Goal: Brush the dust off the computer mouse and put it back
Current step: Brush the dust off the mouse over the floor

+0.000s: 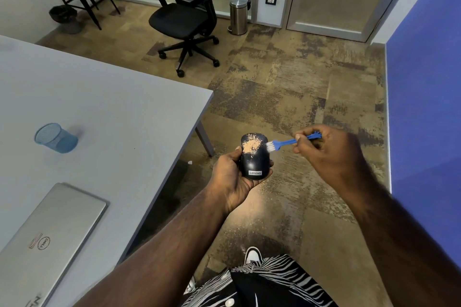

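Observation:
A black computer mouse [254, 161] with a Lenovo label rests in the palm of my left hand [230, 178], held over the floor just right of the table corner. A patch of tan dust covers the mouse's upper part. My right hand [329, 154] pinches a small blue brush [290, 142] by its handle. The brush's white bristles touch the mouse's right edge, beside the dust patch.
A grey table [104, 112] lies to the left, carrying a shut silver laptop [47, 239] and a blue mesh cup [56, 137]. A black office chair [184, 20] and a steel bin [239, 15] stand farther back. A blue wall [424, 107] runs along the right.

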